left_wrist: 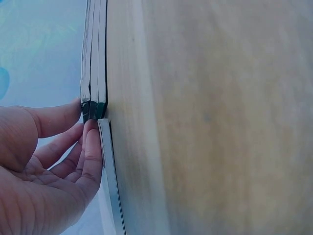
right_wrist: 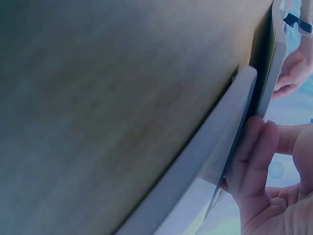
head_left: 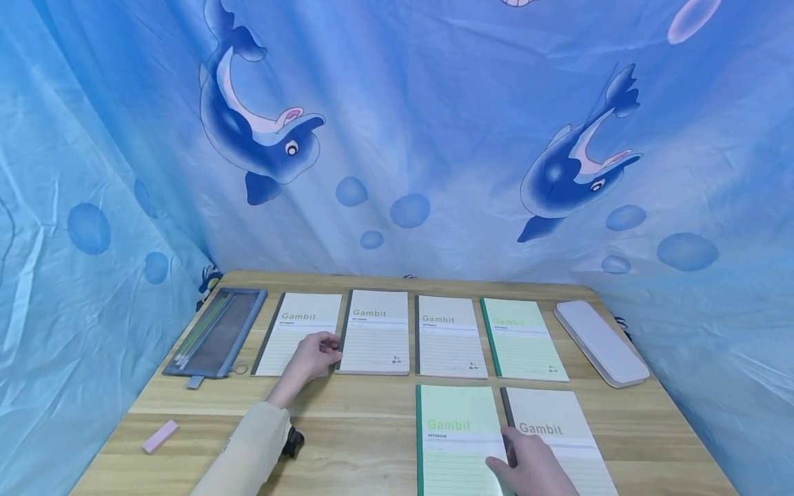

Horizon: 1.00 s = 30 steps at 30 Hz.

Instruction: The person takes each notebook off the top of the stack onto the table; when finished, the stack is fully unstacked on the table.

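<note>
1. Pouch [head_left: 232, 334] lies back left on the table [head_left: 347, 441], pencils [head_left: 205, 331] visible inside through its mesh.
2. Case [head_left: 602, 343], back right, looks closed; contents hidden.
3. Left hand [head_left: 318, 353] narrowly pinches the spine of the back row's second notebook [head_left: 378, 334] from left.
4. Right hand [head_left: 533, 461] holds the right edge of the front green notebook [head_left: 455, 441].
</note>
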### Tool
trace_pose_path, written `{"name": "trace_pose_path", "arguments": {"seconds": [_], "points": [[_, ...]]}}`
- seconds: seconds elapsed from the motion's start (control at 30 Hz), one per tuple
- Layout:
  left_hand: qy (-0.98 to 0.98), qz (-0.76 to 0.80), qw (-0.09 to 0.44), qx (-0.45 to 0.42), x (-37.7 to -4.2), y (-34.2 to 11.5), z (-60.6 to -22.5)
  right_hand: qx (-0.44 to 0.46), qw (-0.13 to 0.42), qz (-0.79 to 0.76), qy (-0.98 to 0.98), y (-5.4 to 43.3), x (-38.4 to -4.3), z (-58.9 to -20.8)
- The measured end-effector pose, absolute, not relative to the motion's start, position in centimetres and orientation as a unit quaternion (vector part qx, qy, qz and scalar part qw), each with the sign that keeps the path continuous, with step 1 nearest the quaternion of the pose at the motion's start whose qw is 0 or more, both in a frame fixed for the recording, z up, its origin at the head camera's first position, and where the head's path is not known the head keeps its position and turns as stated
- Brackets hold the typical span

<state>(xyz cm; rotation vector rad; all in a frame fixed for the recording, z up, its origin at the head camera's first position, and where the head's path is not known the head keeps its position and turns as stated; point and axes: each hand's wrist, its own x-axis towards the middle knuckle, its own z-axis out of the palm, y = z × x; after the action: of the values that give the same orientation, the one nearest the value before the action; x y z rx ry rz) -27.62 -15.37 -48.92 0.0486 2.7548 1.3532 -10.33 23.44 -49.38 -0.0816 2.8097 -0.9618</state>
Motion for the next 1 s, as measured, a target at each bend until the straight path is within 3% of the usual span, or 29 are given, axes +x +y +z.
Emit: {"name": "trace_pose_path", "arguments": {"seconds": [0.8, 1.0], "points": [[0.897, 0.439, 0.035, 0.015, -27.6, -15.4, -48.9, -0.036, 0.087, -0.294, 0.951, 23.2, -10.6, -49.0], [0.897, 0.44, 0.032, 0.023, -27.5, -15.5, -48.9, -0.04, 0.062, -0.301, 0.951, 23.3, -11.2, -48.3]]}}
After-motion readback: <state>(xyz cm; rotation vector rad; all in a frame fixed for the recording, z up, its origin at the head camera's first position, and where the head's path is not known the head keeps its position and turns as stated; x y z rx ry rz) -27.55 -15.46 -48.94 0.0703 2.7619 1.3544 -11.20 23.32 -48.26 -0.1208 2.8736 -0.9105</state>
